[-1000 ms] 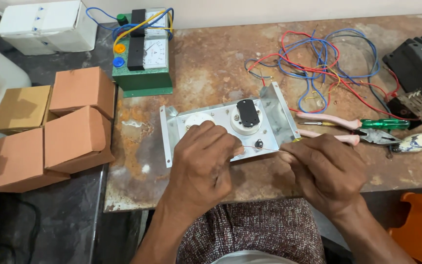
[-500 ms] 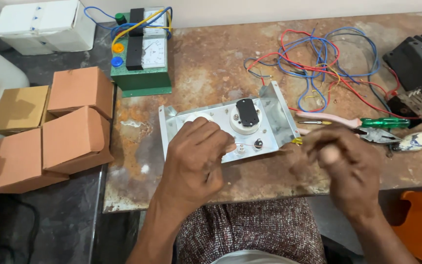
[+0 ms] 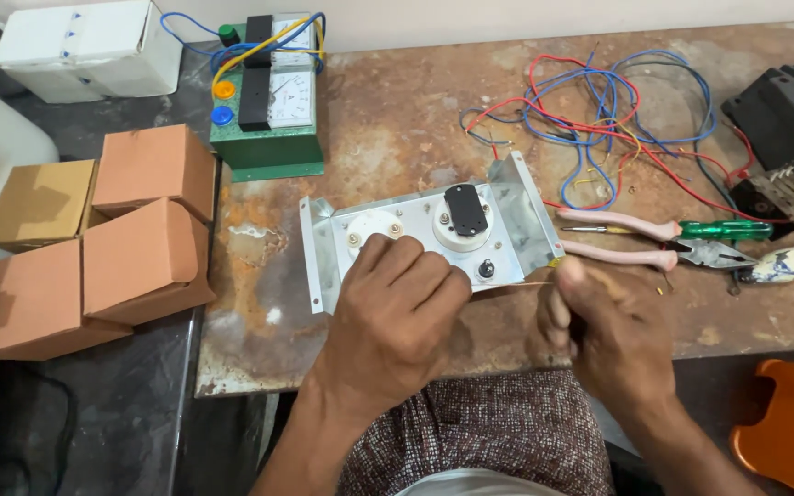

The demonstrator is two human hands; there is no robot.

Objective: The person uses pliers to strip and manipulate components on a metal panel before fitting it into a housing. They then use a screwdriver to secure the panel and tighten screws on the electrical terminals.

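Observation:
A bent grey metal panel [image 3: 526, 216] lies on the rusty table top [image 3: 388, 138]. It carries two white round parts, one with a black cap [image 3: 464, 209], and a small black knob [image 3: 486, 269]. My left hand [image 3: 392, 308] presses down on the panel's near left side, fingers curled over the left round part. My right hand [image 3: 604, 326] is closed just off the panel's near right corner, pinching a thin copper-coloured wire [image 3: 516, 285] with a yellow bit at its top. How the wire meets the panel is hidden.
Pliers with pink handles [image 3: 627, 241] and a green screwdriver [image 3: 723, 230] lie to the right, under a tangle of red, blue and yellow wires [image 3: 599, 110]. A green meter box [image 3: 268, 92] stands behind. Brown cardboard boxes [image 3: 140, 257] sit left; a black unit [image 3: 792, 110] is far right.
My right hand pulled away from the panel's corner to the right, lifted and blurred, and now sits lower beside the corner. My left hand stayed on the panel.

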